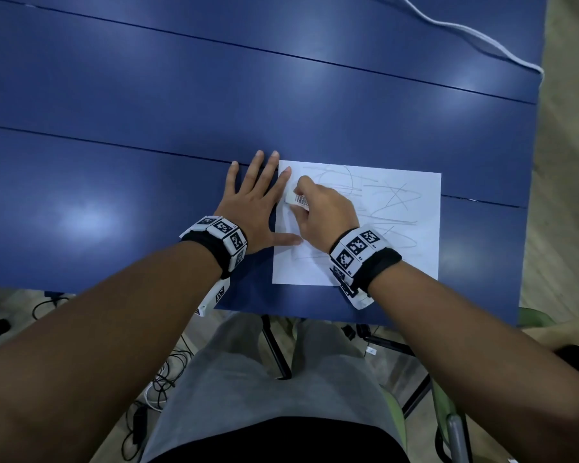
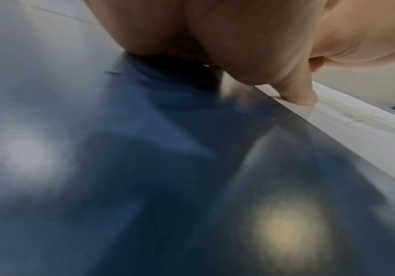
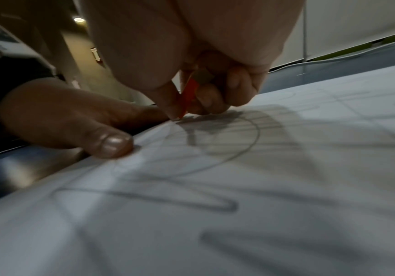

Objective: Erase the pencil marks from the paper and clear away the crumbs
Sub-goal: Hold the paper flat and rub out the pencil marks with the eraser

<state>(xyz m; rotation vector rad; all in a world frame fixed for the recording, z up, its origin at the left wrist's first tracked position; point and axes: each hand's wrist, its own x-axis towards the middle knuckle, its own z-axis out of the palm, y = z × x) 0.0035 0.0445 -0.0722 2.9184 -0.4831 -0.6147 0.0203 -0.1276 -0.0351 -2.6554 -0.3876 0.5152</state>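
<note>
A white sheet of paper (image 1: 398, 248) with grey pencil scribbles (image 1: 391, 198) lies on the blue table (image 1: 147, 145) near its front edge. My left hand (image 1: 258, 202) lies flat with fingers spread at the paper's left edge, index finger and thumb (image 2: 302, 97) pressing on the sheet. My right hand (image 1: 321, 212) grips an eraser (image 1: 296, 198) in a white sleeve with a barcode, held down on the paper's upper left part. The right wrist view shows the eraser's red side (image 3: 188, 97) pinched between curled fingers, touching the paper (image 3: 239, 186).
A white cable (image 1: 475, 35) runs over the table's far right corner. The table's right edge is close to the paper. Below the front edge are my lap, chair parts and cables on the floor (image 1: 161, 379).
</note>
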